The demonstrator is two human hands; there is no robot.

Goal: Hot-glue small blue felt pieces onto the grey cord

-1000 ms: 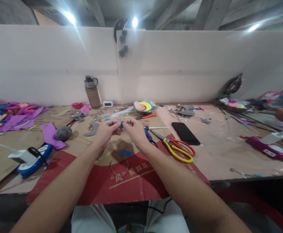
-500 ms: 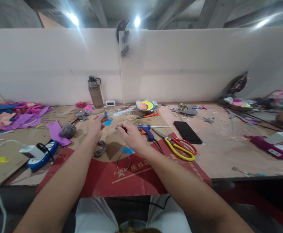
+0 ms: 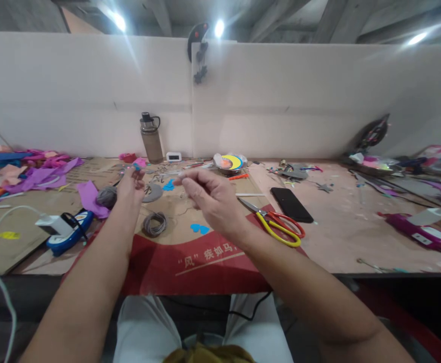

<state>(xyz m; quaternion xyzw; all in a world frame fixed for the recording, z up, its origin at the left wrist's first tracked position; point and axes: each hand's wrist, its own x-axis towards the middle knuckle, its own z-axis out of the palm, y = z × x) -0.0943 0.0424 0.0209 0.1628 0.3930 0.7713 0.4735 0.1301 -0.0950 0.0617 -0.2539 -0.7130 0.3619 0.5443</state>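
Observation:
My left hand (image 3: 131,185) is raised over the left part of the cardboard, fingertips pinched on a small blue piece (image 3: 136,167). My right hand (image 3: 211,197) is closed, thumb against forefinger; what it pinches is too small to make out. Between the hands lie blue cutouts (image 3: 168,185) and a grey disc (image 3: 154,193). Nearer to me are a coil of grey cord (image 3: 155,225) and blue heart-shaped pieces (image 3: 204,230). A thin strand (image 3: 182,209) shows left of my right hand, which hides the glue gun's place.
Red-and-yellow-handled scissors (image 3: 277,227) and a black phone (image 3: 291,204) lie right. A grey yarn ball (image 3: 107,197), blue power strip (image 3: 71,234) and purple scraps (image 3: 54,174) are left. Behind stand a bottle (image 3: 151,140) and a bowl (image 3: 230,164).
My hands have moved apart, the left going left with the blue piece, the right coming up and nearer. The thin cord loop over the red print is gone from there; the grey disc is now uncovered.

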